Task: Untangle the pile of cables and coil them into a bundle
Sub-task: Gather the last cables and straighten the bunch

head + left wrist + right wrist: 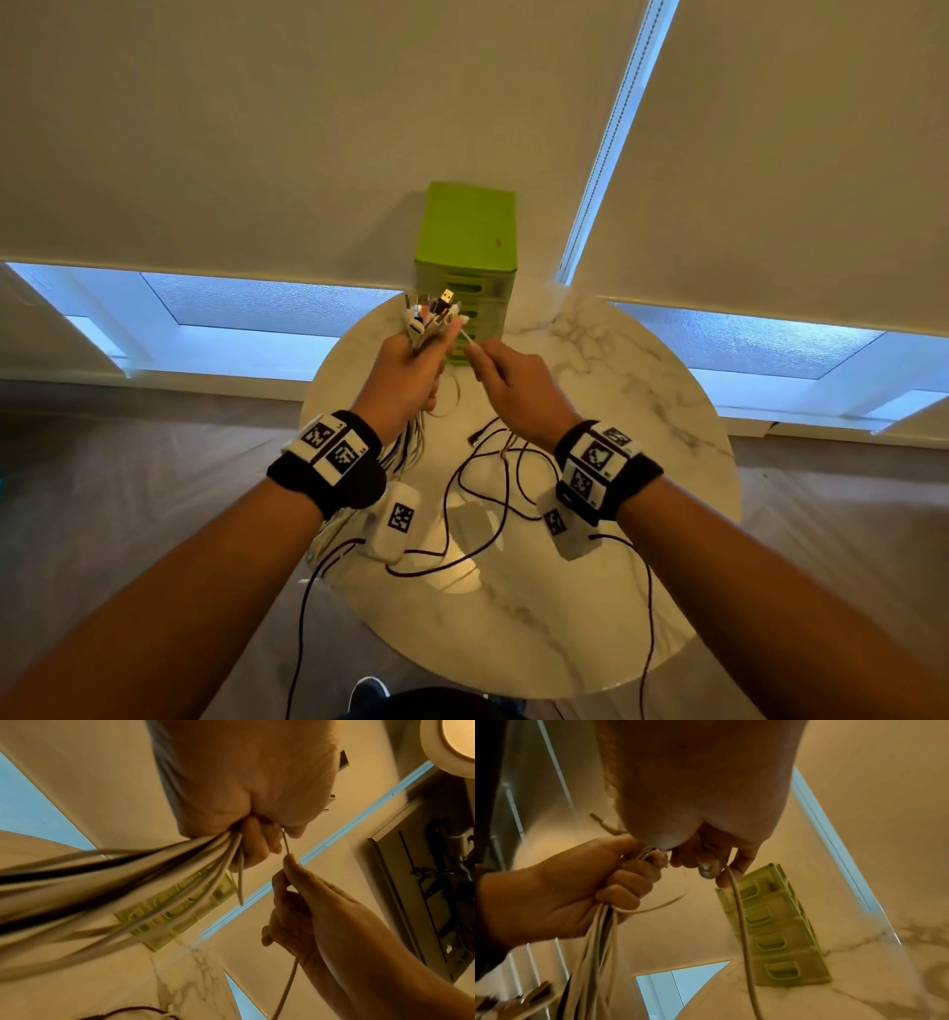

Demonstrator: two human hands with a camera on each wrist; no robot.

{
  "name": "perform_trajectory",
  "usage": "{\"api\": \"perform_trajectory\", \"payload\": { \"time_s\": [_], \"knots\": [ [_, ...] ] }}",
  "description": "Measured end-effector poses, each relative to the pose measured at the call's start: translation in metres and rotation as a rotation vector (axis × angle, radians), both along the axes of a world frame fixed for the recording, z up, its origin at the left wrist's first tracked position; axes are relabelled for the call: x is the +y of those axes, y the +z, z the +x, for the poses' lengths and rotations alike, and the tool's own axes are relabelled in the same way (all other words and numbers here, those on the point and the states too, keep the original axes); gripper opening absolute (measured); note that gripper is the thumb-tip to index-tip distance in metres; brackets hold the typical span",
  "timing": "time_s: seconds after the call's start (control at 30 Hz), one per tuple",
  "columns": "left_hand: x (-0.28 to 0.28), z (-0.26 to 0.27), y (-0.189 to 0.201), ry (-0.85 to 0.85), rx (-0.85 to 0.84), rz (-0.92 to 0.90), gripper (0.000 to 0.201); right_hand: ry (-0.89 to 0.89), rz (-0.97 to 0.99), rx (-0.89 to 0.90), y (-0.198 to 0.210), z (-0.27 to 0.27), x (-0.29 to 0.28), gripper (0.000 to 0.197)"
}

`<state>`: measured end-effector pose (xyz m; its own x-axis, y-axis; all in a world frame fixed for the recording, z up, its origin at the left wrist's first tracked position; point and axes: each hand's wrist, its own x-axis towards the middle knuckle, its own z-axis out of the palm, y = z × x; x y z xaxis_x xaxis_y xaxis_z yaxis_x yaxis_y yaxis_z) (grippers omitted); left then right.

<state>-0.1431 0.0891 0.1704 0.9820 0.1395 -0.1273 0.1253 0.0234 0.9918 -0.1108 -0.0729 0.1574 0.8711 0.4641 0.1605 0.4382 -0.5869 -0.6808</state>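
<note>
My left hand (pixel 411 365) grips a bunch of white cables (pixel 159 878) in a fist above the round marble table (pixel 642 401); their plug ends (pixel 434 313) stick up past my fingers, and the strands (pixel 598 947) hang down below the fist. My right hand (pixel 506 380) pinches one thin white cable (pixel 739 919) close beside the left fist, and that cable trails down toward the table. Dark braided cables (pixel 477 493) lie in loose loops on the tabletop under my wrists.
A green mini drawer unit (pixel 464 257) stands at the table's far edge, just behind my hands. Window blinds (pixel 257 128) hang behind the table. A dark cable (pixel 649 616) droops over the table's near edge toward the floor.
</note>
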Motion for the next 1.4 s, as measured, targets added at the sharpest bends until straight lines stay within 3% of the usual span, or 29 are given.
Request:
{"api": "perform_trajectory", "payload": {
  "time_s": [0.17,0.3,0.43,0.5,0.6,0.7,0.8,0.9,0.97,1.13,1.23,1.4],
  "knots": [
    [0.002,0.002,-0.002,-0.011,-0.063,0.052,0.029,0.135,-0.16,-0.082,-0.005,-0.005,-0.002,0.029],
    [0.002,0.006,-0.007,-0.012,-0.085,0.081,0.025,0.172,-0.193,-0.044,-0.007,-0.005,-0.003,0.024],
    [0.006,0.013,-0.004,0.051,-0.071,0.025,0.028,0.261,-0.071,0.271,-0.022,-0.001,-0.014,0.029],
    [0.013,0.017,-0.001,0.085,-0.055,-0.041,0.028,0.34,-0.167,0.412,-0.044,0.0,-0.029,0.031],
    [0.025,0.018,0.006,0.163,-0.048,-0.08,0.03,0.42,-0.403,0.483,-0.088,0.007,-0.063,0.024],
    [0.035,0.015,0.009,0.259,-0.075,-0.03,0.026,0.354,-0.53,0.524,-0.118,0.021,-0.098,0.018],
    [0.041,0.008,0.011,0.292,-0.087,0.06,0.023,0.224,-0.585,0.455,-0.126,0.036,-0.123,0.022],
    [0.05,0.005,0.013,0.282,-0.107,0.045,0.035,0.092,-0.651,0.392,-0.126,0.052,-0.143,0.029],
    [0.054,0.006,0.013,0.283,-0.099,0.06,0.043,0.021,-0.603,0.35,-0.118,0.059,-0.146,0.032],
    [0.048,0.007,0.012,0.238,-0.065,-0.1,0.039,-0.064,-0.199,0.243,-0.074,0.06,-0.102,0.026],
    [0.039,0.003,0.006,0.163,-0.065,-0.071,0.024,0.017,-0.046,0.274,-0.044,0.05,-0.067,0.03],
    [0.026,-0.002,-0.001,0.103,-0.07,0.008,0.027,0.269,-0.072,0.258,-0.007,0.025,-0.022,0.033]
  ]
}}
